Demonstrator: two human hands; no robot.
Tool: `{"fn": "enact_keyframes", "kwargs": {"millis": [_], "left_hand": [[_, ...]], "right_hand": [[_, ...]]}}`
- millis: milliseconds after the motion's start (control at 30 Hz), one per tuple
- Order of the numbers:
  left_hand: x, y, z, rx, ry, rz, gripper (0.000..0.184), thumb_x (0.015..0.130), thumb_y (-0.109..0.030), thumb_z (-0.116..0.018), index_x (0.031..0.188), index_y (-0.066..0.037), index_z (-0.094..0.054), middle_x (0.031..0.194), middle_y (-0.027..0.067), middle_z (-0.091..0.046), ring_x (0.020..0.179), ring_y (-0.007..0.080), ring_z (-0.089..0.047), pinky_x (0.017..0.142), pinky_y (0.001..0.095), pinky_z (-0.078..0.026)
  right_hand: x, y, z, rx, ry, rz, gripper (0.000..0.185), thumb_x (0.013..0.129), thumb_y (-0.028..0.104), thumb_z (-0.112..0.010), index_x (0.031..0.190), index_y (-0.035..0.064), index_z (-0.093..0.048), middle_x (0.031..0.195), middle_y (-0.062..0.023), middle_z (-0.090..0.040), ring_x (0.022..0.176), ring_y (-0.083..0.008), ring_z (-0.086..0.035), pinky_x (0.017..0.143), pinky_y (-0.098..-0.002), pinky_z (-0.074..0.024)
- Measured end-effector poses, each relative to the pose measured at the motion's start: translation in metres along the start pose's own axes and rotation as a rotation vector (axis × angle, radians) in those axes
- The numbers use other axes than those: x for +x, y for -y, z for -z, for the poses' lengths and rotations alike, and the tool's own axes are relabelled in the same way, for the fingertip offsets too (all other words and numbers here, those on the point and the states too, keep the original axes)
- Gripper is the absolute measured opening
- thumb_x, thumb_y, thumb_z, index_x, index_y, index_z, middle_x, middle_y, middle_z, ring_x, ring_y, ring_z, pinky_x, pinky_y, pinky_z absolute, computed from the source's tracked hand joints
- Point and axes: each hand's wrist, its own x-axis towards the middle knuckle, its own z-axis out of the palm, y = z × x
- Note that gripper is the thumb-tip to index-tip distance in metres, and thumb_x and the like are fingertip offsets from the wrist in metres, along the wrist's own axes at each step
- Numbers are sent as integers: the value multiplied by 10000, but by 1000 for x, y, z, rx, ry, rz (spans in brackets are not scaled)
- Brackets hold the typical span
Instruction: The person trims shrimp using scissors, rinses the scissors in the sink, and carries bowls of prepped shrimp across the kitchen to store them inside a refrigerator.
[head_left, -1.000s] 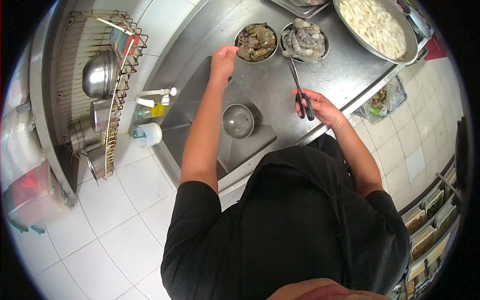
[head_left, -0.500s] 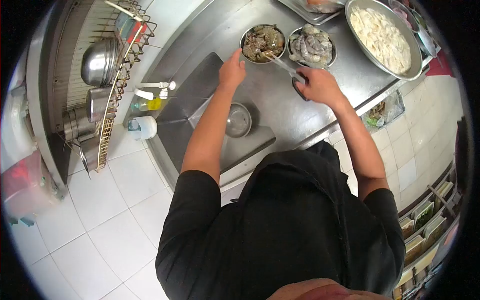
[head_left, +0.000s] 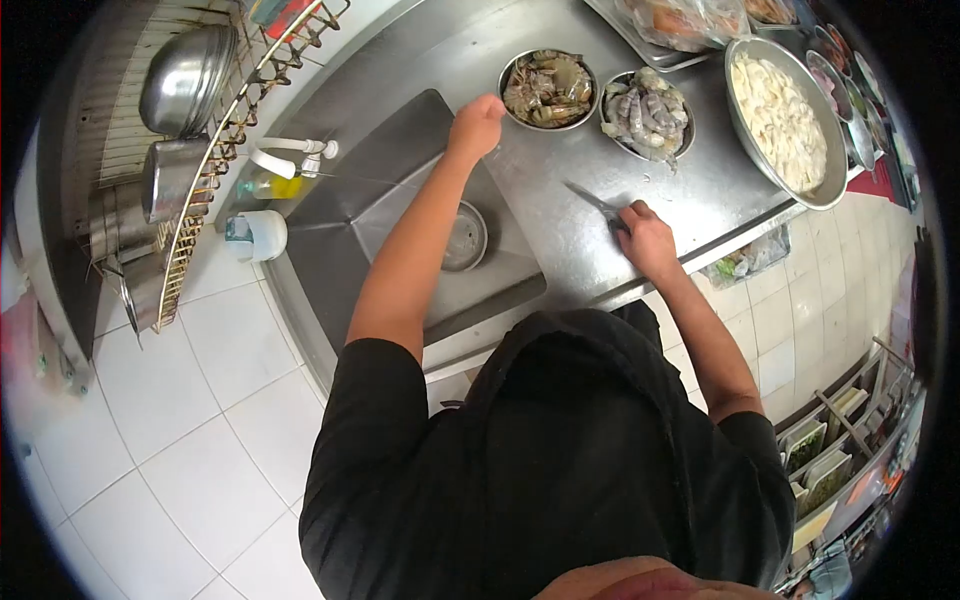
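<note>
The right hand had its grip clamped on the scissors, whose blades pointed toward ten o'clock. At its twelve o'clock, a bowl of grey shrimp stood on the tabletop. The left hand was just beside the bowl of brown shrimp, at its two o'clock; whether that grip was together or apart, I could not tell.

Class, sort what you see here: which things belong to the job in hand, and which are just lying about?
Seemingly part of the job:
- scissors, at the right hand
- browner shrimp, beside the left hand
- greyer shrimp, in the neighbouring bowl

Apparently just lying about:
- metal bowl in the sink
- yellow bottle
- stacked bowls
</note>
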Motion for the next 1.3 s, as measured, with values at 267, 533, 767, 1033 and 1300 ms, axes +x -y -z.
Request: {"fn": "enact_keyframes", "kwargs": {"millis": [267,533,767,1033,1300], "left_hand": [[-7,-32,-7,-326,24,8,168,904,-169,-550,871,-27,-633,731,76,-619,708,164,-571,672,331,-463],[-8,-40,-9,-357,7,-59,156,924,-147,-534,855,-36,-619,746,-6,-590,720,104,-517,678,277,-432],[-10,-44,-1,-378,-5,-70,163,924,-147,-538,866,-18,-620,779,3,-610,748,104,-537,701,271,-441],[-2,-37,5,-507,-35,-19,195,938,-185,-558,1005,-33,-662,781,-19,-612,719,80,-540,666,242,-445],[-5,-27,-18,-546,-3,-11,192,919,-148,-592,1048,-17,-647,773,-29,-596,637,46,-481,549,228,-383]], "right_hand": [[61,41,31,157,-349,140,209,780,181,-690,935,40,-676,924,-127,-608,901,-317,-591,798,-400,-490],[198,71,4,-59,-214,140,222,780,251,-671,867,48,-685,877,-157,-642,871,-343,-629,771,-445,-504],[227,46,24,-41,29,111,219,770,240,-650,916,96,-725,870,-189,-683,836,-351,-666,778,-449,-525],[238,19,65,359,63,55,241,839,250,-633,865,24,-713,721,-150,-671,679,-262,-647,670,-377,-503],[233,26,95,688,138,-61,275,872,241,-608,697,33,-648,588,3,-540,556,-90,-478,543,-273,-388]]}}
